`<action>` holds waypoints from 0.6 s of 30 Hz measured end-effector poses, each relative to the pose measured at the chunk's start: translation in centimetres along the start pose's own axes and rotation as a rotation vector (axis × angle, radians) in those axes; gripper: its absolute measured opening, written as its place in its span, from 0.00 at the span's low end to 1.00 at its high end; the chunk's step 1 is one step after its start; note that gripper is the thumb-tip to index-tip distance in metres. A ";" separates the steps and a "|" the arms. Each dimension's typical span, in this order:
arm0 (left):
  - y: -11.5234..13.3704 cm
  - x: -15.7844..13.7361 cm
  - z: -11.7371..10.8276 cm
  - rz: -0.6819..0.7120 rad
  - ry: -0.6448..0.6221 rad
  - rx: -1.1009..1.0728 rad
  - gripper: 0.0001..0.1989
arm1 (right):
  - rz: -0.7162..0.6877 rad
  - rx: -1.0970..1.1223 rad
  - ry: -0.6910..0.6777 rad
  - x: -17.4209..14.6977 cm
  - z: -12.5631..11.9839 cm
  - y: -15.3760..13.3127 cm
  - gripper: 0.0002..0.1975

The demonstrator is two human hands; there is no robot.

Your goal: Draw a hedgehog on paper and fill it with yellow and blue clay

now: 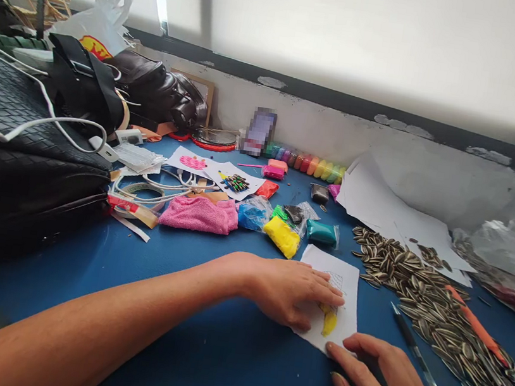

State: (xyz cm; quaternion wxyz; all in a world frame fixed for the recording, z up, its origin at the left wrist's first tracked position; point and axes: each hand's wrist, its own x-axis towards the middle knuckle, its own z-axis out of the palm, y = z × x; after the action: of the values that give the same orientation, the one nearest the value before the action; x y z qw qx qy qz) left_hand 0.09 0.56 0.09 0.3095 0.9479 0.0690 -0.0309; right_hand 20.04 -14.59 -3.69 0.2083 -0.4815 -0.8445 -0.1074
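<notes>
A small sheet of white paper (348,276) with a pencilled net-like drawing lies on the blue table. My left hand (294,291) rests flat across it, fingers stretched toward the right, partly hiding the drawing. Yellow clay (329,323) is on the paper by its fingers; some of it is covered. My right hand (384,383) is at the paper's lower corner, index fingertip touching the edge, thumb apart from it. Above the sheet are a yellow clay pack (283,236) and a teal clay pack (322,233).
Sunflower seeds (416,292) are heaped at the right, with a pen (424,370) and an orange tool (478,326) alongside. A pink cloth (200,213), cables and a black bag (25,173) occupy the left. A phone (260,131) leans at the back wall.
</notes>
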 end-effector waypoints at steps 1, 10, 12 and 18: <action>0.0 0.0 0.0 -0.002 -0.002 0.000 0.32 | 0.005 0.000 -0.004 0.0 0.0 0.0 0.14; 0.3 0.0 -0.2 -0.008 -0.011 0.000 0.31 | 0.015 -0.004 -0.058 0.7 0.0 -0.2 0.16; 0.4 0.0 -0.3 -0.014 -0.011 -0.004 0.32 | 0.005 -0.012 -0.037 0.8 0.0 -0.2 0.15; 0.2 0.0 -0.1 0.005 0.011 -0.014 0.31 | -0.021 -0.036 -0.004 1.4 -0.2 -0.3 0.15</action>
State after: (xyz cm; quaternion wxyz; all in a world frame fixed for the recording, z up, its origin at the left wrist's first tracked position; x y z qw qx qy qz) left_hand 0.09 0.45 0.27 0.3159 0.9460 0.0684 -0.0246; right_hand 19.20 -13.80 -2.83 0.1968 -0.4764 -0.8478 -0.1241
